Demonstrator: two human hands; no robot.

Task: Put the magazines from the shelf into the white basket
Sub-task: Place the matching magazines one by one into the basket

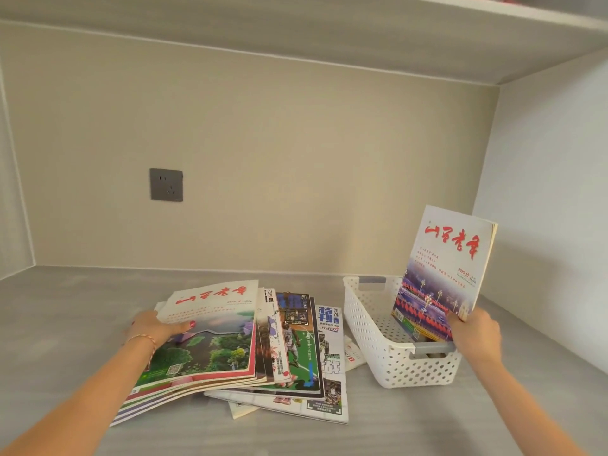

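The right hand (475, 327) is pinching an upright magazine (444, 274) by its lower corner, long axis near vertical, inside the white basket (371, 327). The left hand (154, 329) is gripping the stack's top magazine (210, 334) on the shelf (65, 307).

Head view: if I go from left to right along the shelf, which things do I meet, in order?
left hand → magazine pile → white basket → held magazine → right hand

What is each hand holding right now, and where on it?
The right hand grips an upright magazine by its lower right corner, over the white basket. The left hand grips the left edge of the top magazine on the pile.
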